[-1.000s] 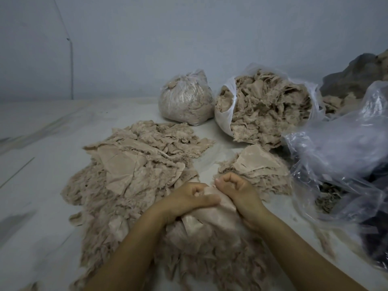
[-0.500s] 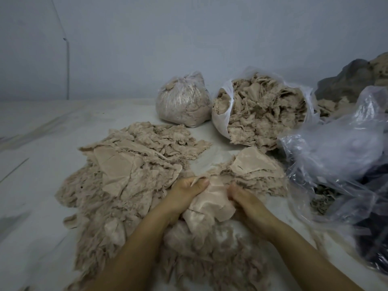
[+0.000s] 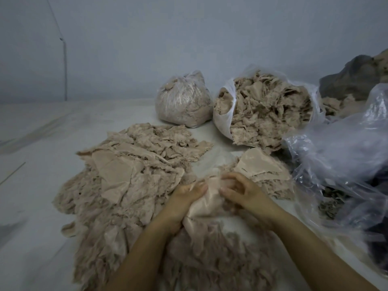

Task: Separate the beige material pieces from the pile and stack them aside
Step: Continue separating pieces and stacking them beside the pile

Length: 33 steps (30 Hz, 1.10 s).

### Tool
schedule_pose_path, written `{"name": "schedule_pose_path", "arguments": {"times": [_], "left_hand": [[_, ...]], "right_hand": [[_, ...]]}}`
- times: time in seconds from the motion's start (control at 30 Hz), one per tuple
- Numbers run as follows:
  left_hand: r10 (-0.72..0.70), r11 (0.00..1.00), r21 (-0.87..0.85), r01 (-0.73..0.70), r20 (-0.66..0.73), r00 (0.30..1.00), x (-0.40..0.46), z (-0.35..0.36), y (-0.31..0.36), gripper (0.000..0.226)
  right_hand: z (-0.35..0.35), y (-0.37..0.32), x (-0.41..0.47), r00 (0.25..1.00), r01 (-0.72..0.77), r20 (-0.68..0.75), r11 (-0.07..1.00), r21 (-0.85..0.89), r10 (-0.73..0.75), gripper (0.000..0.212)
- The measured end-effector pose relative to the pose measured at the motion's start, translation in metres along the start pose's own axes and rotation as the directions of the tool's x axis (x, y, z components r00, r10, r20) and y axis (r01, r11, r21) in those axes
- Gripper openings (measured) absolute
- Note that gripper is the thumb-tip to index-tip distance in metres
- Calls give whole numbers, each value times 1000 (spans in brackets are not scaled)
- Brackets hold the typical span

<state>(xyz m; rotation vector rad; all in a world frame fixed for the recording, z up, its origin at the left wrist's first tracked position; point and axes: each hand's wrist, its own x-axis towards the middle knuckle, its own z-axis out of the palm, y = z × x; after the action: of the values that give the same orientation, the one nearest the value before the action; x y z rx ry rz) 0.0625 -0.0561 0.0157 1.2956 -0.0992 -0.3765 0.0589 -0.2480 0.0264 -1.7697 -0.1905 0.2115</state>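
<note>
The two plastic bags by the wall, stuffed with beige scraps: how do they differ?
The left bag is closed at the top and rounded; the right bag gapes open, scraps spilling out. The left bag is smaller, the right bag wider and fuller. Both are clear plastic, hold beige material, and sit on the pale surface.

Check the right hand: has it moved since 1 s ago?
Yes. The right hand has opened from a fist and shifted slightly away from the small stack beyond it, toward the left hand, now pinching the beige piece.
</note>
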Motion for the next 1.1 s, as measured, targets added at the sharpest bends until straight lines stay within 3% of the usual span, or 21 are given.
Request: {"name": "schedule_pose_path", "arguments": {"times": [0.07,0.13,0.2,0.3,0.33,0.47,0.53,0.63,0.93,1.0,1.1], "left_hand": [[-37,998,56,32,77,996,-1,3,1,23],[-39,989,142,27,83,996,-1,3,5,17],[-30,976,218,10,89,996,-3,1,10,10],[-14,962,272,-15,105,994,-6,-2,13,19],[-9,964,265,-17,95,995,-7,-2,14,15],[-23,947,321,-22,135,991,-7,2,14,21],[-41,939,343,-15,154,987,-7,7,13,24],[-16,916,399,-29,109,994,-6,8,16,28],[75,890,446,-95,62,995,-13,12,19,49],[90,920,379,-102,47,995,-15,14,21,60],[106,930,350,-116,49,993,-16,16,22,62]], "right_hand": [[9,-7,8,999,48,-24,993,104,-45,28],[16,-9,13,996,64,-80,973,221,-48,9],[17,-10,17,979,72,-205,952,298,-9,13],[6,-9,16,931,47,-361,961,274,57,19],[4,-9,14,939,46,-341,965,258,46,19],[12,-10,3,988,156,4,988,19,-156,18],[19,-11,6,975,214,-56,977,11,-213,6],[23,-9,11,949,221,-244,973,61,-200,23],[31,-6,11,890,108,-446,994,3,-95,41],[27,-10,9,894,138,-435,990,39,-108,44],[24,-20,2,975,113,-201,988,106,-91,41]]}}
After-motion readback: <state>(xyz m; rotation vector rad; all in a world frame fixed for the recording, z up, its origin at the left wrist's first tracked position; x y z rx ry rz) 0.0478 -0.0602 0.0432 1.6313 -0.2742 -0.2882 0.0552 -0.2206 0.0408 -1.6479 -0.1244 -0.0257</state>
